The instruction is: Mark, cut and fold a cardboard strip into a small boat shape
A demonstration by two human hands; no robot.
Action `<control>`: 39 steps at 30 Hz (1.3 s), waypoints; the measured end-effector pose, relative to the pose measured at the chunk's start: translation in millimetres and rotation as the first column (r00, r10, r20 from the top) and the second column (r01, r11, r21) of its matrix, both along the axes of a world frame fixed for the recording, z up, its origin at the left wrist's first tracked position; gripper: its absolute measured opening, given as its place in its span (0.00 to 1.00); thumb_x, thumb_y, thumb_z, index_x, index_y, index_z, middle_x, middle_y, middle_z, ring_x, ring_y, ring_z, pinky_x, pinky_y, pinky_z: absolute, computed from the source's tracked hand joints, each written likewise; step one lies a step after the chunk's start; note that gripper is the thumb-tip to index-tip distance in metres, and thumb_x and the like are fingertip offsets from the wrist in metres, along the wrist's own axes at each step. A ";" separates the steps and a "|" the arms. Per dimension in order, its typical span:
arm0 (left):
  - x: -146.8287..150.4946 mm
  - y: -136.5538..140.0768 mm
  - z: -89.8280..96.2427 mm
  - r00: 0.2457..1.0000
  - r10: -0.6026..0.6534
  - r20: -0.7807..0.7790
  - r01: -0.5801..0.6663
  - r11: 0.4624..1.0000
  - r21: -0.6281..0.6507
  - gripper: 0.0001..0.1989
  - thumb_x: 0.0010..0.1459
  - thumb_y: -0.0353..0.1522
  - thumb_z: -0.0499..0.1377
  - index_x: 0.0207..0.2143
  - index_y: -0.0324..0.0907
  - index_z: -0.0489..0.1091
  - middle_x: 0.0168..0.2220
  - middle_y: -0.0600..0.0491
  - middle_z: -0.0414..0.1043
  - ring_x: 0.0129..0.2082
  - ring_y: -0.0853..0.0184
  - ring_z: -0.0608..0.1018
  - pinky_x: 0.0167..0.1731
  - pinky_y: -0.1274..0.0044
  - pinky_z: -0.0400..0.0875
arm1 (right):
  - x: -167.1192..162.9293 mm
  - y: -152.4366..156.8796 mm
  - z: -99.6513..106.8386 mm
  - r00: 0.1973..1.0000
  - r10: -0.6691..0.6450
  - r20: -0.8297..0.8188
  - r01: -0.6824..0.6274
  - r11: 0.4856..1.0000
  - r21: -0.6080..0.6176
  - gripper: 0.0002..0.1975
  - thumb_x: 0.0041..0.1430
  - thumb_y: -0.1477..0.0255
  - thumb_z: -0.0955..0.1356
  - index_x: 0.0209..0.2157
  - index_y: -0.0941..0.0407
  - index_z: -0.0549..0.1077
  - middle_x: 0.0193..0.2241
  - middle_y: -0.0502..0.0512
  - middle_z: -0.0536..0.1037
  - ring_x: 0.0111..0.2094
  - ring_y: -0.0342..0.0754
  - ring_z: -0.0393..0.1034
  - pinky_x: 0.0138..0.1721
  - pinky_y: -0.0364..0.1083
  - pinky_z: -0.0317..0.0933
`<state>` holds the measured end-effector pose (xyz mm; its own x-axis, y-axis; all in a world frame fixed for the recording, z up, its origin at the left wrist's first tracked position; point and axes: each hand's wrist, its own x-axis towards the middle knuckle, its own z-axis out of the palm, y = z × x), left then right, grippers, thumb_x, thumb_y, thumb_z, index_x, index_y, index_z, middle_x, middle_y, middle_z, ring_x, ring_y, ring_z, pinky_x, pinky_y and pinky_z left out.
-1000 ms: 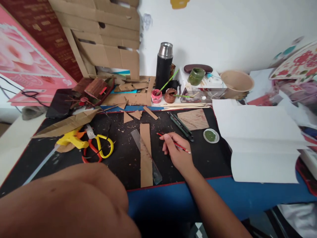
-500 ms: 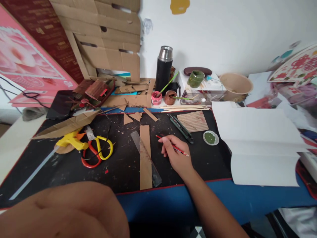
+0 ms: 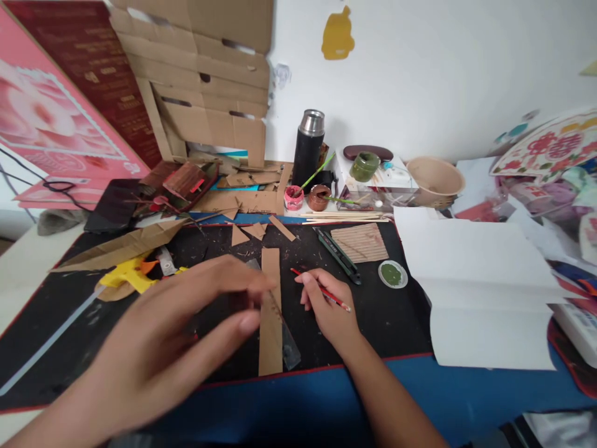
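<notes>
My right hand (image 3: 329, 308) holds a red pencil (image 3: 334, 300), its tip pointing left above the black mat (image 3: 373, 323). A narrow cardboard strip (image 3: 270, 348) lies upright in view just left of that hand. Slanting across the strip is a clear ruler (image 3: 291, 352), partly hidden by my left hand (image 3: 186, 330). This left hand hovers close to the camera, thumb and fingers apart with nothing seen between them, fingertips near the strip and ruler. Behind it, scissors show only their pivot (image 3: 166, 264) and a bit of yellow handle.
Left on the mat are a yellow glue gun (image 3: 125, 274) and folded cardboard (image 3: 125, 246). Cardboard scraps (image 3: 239, 235), a green utility knife (image 3: 338, 255), corrugated card (image 3: 361, 242) and a lid of green paint (image 3: 392, 274) lie beyond my hands. White paper (image 3: 485, 280) covers the right side; a black flask (image 3: 308, 149) stands behind.
My left hand has come up and reached right toward the strip and ruler, now covering most of the scissors. My right hand keeps the pencil in about the same place. The view has tilted slightly upward.
</notes>
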<state>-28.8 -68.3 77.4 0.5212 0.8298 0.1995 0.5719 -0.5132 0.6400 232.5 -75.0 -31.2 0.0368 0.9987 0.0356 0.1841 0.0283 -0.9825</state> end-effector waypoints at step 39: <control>-25.7 67.2 -67.4 0.990 -0.090 -0.112 0.075 0.989 -0.131 0.08 0.70 0.35 0.57 0.42 0.48 0.78 0.41 0.53 0.83 0.41 0.60 0.84 0.42 0.72 0.76 | -7.8 3.0 0.9 0.985 -0.173 -0.023 0.171 0.983 -0.069 0.29 0.69 0.44 0.70 0.35 0.57 0.84 0.20 0.52 0.77 0.18 0.45 0.70 0.19 0.41 0.61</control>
